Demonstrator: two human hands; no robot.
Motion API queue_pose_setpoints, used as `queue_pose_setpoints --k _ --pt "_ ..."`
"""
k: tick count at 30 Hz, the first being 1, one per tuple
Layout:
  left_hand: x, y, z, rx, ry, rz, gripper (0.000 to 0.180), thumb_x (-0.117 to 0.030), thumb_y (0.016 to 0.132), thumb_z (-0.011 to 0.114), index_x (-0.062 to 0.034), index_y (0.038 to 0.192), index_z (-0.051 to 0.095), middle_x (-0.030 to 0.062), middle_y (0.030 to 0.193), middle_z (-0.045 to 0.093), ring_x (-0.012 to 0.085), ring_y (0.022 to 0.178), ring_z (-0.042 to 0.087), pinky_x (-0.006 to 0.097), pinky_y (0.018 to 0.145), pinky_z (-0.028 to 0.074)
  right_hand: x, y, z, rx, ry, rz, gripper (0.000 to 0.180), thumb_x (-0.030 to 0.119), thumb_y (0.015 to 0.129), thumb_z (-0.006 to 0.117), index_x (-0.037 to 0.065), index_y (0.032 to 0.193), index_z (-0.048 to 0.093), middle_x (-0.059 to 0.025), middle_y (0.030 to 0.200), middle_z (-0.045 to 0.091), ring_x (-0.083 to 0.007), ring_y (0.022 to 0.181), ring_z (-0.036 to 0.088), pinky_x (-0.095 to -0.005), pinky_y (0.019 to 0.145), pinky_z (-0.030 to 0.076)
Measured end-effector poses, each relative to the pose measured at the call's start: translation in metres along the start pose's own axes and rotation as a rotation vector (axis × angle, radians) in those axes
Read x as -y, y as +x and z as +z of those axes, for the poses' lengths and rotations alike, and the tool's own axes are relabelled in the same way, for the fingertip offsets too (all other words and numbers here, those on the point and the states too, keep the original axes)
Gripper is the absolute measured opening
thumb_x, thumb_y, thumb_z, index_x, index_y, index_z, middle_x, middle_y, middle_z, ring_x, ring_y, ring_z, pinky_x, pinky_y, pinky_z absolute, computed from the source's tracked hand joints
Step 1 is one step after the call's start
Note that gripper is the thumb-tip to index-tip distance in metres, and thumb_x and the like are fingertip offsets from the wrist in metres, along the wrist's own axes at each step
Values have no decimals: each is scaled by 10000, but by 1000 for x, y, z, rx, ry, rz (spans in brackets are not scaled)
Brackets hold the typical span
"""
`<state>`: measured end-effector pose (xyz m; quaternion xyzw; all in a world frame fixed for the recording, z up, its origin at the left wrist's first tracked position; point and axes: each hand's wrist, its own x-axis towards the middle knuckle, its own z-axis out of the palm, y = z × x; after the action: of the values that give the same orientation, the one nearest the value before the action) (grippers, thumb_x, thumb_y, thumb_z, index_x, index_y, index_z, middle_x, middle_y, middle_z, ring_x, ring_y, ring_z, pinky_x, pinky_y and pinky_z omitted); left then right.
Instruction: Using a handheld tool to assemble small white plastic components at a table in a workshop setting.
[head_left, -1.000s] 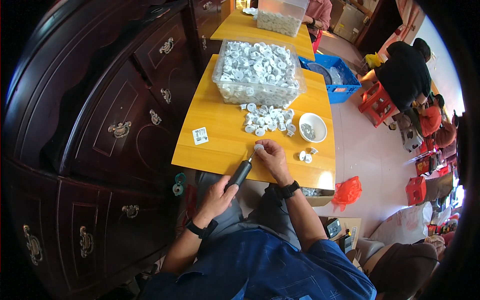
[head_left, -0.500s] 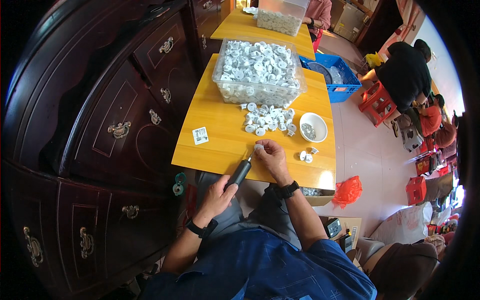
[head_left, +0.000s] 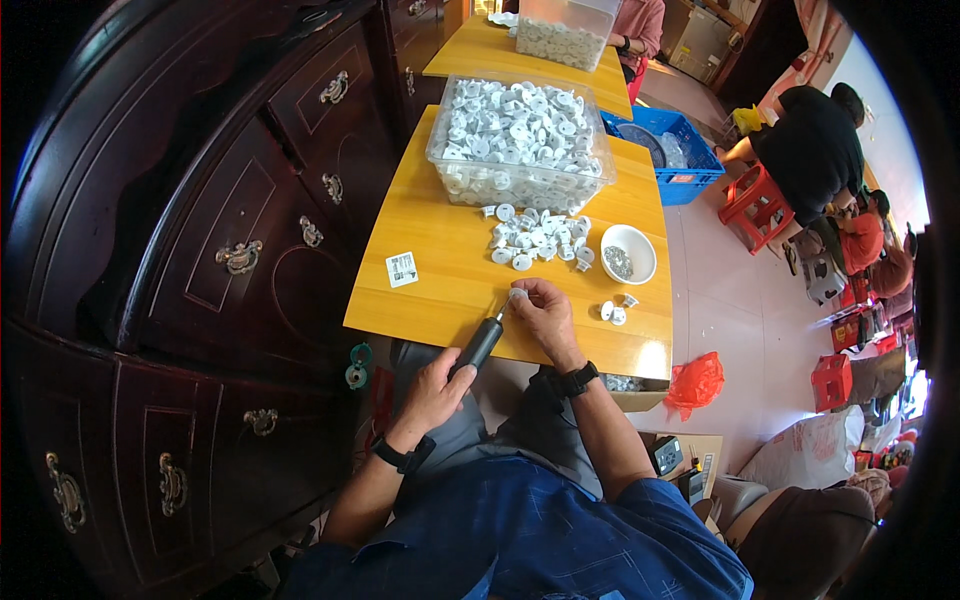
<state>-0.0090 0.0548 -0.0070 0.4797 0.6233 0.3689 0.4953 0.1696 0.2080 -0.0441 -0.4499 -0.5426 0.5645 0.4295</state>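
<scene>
Evidently, the left hand (head_left: 432, 392) grips a black-handled driver (head_left: 478, 343), its tip at the white part (head_left: 518, 294) pinched by the right hand (head_left: 546, 318). Beyond that pinch lie loose white pieces (head_left: 541, 239); right of it stands a bowl (head_left: 640, 250).

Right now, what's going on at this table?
A person in a blue shirt is working bare-handed. The left grip holds a black cylindrical tool, its thin tip pointed at a small white part pinched in the right grip; tip contact is too small to tell. Beyond lie a loose pile of white parts and a full clear bin. A white bowl of small metallic-looking pieces sits to the right.
</scene>
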Motion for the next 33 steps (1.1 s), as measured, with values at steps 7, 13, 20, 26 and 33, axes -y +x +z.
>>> queue_pose_setpoints --k 7,13,20,26,33 --pt "1 0 0 -5 7 12 373 -317 974 570 -11 1186 564 73 695 636 158 542 641 305 516 509 0 0 -1 26 -60 14 168 85 938 665 3 1085 666 -11 858 683 -66 753 624 -212 698 517" --pt "-4 -1 -1 -1 17 -8 388 -328 973 568 -12 1197 561 68 688 631 157 546 644 304 522 516 -1 0 -2 22 -78 9 174 90 937 670 2 1087 675 -7 865 688 -59 767 624 -205 707 515" --pt "-2 -3 -2 -1 24 -21 342 -289 980 563 -15 1186 571 37 699 610 122 564 613 277 521 507 1 -2 -1 23 -170 -17 177 89 928 683 0 1081 691 19 847 671 -37 745 592 -191 685 493" --pt "-2 -1 -2 -1 -22 -38 352 -289 963 564 -12 1180 573 44 673 615 137 526 619 290 506 504 -5 -2 -3 36 -120 -39 170 56 927 675 -2 1086 689 18 875 678 -38 766 599 -194 701 500" --pt "2 -1 -3 15 -116 -39 292 -266 961 558 -22 1118 596 31 670 596 118 513 591 273 489 489 -16 0 -5 69 -80 -97 165 17 924 669 -5 1086 685 8 928 688 -46 825 619 -204 748 517"
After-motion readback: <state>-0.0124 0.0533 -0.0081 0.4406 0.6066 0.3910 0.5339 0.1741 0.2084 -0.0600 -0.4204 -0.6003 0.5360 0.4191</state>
